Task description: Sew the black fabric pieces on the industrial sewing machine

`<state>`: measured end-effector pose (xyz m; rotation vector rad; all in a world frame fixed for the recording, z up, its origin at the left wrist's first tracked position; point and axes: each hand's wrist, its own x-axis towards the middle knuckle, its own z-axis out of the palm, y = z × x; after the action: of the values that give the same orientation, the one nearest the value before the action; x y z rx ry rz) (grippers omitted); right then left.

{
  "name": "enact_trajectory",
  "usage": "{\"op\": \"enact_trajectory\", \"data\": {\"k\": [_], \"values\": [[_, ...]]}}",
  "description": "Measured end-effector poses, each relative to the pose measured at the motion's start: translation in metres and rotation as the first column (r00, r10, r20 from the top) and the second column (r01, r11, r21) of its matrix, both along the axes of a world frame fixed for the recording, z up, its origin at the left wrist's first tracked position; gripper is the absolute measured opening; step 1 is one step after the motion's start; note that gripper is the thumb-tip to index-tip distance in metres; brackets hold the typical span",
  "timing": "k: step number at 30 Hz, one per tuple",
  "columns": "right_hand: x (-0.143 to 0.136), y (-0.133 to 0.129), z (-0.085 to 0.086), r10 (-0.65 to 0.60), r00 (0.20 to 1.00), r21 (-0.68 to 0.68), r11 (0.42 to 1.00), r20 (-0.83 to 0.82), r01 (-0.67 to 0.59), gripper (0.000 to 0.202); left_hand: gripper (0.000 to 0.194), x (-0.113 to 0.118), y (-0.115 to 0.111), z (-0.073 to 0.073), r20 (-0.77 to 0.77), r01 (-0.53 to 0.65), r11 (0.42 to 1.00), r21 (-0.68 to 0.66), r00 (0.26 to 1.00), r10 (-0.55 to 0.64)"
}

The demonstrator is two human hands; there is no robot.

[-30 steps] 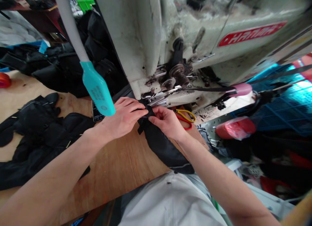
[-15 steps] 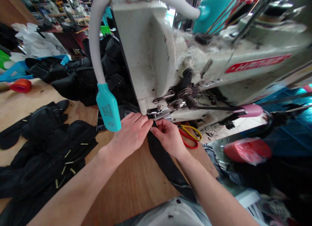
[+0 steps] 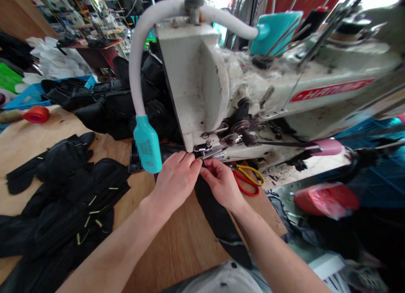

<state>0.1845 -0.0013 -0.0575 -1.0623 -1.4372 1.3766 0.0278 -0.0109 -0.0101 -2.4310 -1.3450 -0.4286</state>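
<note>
A long black fabric strip [image 3: 218, 219] runs from the sewing machine's needle area [image 3: 202, 149] toward my lap, with a thin pale line across it near its rounded end. My left hand [image 3: 180, 173] lies over the strip's upper end beside the presser foot, fingers together and pressing it down. On the other side, my right hand [image 3: 221, 179] pinches the strip's edge between thumb and forefinger, close to the left fingertips. The fabric under the fingers is mostly hidden. Scissors [image 3: 249, 179] with red and yellow handles lie just right of my right hand.
Black sewn pieces [image 3: 60, 187] spread over the wooden table [image 3: 152, 251] at left, with more black pieces [image 3: 117, 107] heaped behind. A lamp with a turquoise head [image 3: 147, 145] hangs left of the machine. An orange tape roll [image 3: 36, 114] sits far left; a red plastic-wrapped bundle [image 3: 325, 199] is at right.
The camera view has shifted slightly, so the scene sits a little lower and farther right. Both hands keep nearly the same hold beside the needle area. The strip's rounded end shows more clearly.
</note>
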Motion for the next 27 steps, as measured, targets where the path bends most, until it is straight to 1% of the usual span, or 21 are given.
{"op": "enact_trajectory", "data": {"k": [2,4,6,8,10,13,15,16,18,20,22,24,27], "values": [[0.0,0.001,0.001,-0.004,1.0,0.018,1.0,0.001,0.004,0.02,0.016,0.009,-0.004,-0.001,0.036,-0.087,0.996,-0.028,0.995,0.088],[0.002,0.001,0.002,-0.003,1.0,0.033,0.999,0.007,0.003,0.021,0.015,0.012,-0.007,-0.005,0.101,-0.121,0.992,-0.035,0.987,0.124],[0.003,0.002,0.002,0.008,1.0,0.03,1.0,0.018,-0.008,0.021,0.016,0.008,-0.009,-0.011,0.153,-0.107,0.994,-0.003,0.982,0.106],[0.004,0.003,0.002,0.016,1.0,0.0,1.0,0.02,-0.016,0.021,0.019,0.0,-0.011,-0.015,0.166,-0.082,0.996,0.041,0.983,0.074],[0.004,0.004,0.001,0.018,1.0,-0.034,0.999,0.017,-0.018,0.022,0.023,-0.01,-0.013,-0.018,0.147,-0.054,0.996,0.066,0.988,0.044],[0.003,0.003,0.0,0.007,1.0,-0.046,0.999,0.001,-0.007,0.022,0.026,-0.018,-0.015,-0.015,0.081,-0.002,0.998,0.057,0.997,-0.003],[0.001,0.003,0.001,-0.004,1.0,-0.034,0.999,-0.007,0.004,0.022,0.026,-0.013,-0.016,-0.01,0.03,-0.001,1.0,0.031,1.0,0.0],[0.0,0.002,0.001,-0.011,1.0,-0.023,1.0,-0.007,0.011,0.021,0.026,-0.008,-0.017,-0.008,0.011,-0.018,1.0,0.018,1.0,0.018],[-0.001,0.002,0.002,-0.027,1.0,-0.005,1.0,-0.009,0.027,0.021,0.026,0.007,-0.017,-0.005,-0.001,-0.093,0.996,-0.008,0.996,0.093],[-0.002,0.002,0.002,-0.033,0.999,0.003,0.999,-0.022,0.033,0.021,0.025,0.021,-0.019,-0.004,0.031,-0.185,0.982,-0.031,0.982,0.186],[-0.001,0.002,0.002,-0.032,0.999,0.006,0.999,-0.021,0.033,0.022,0.025,0.029,-0.021,-0.007,0.094,-0.232,0.971,-0.05,0.967,0.236],[0.0,0.002,0.001,-0.038,0.999,0.008,0.999,0.012,0.038,0.025,0.028,0.028,-0.025,-0.012,0.141,-0.23,0.972,-0.049,0.962,0.235],[0.003,0.001,0.001,-0.066,0.995,-0.001,0.998,0.069,0.066,0.028,0.036,0.014,-0.032,-0.02,0.156,-0.205,0.979,-0.008,0.967,0.204]]}}
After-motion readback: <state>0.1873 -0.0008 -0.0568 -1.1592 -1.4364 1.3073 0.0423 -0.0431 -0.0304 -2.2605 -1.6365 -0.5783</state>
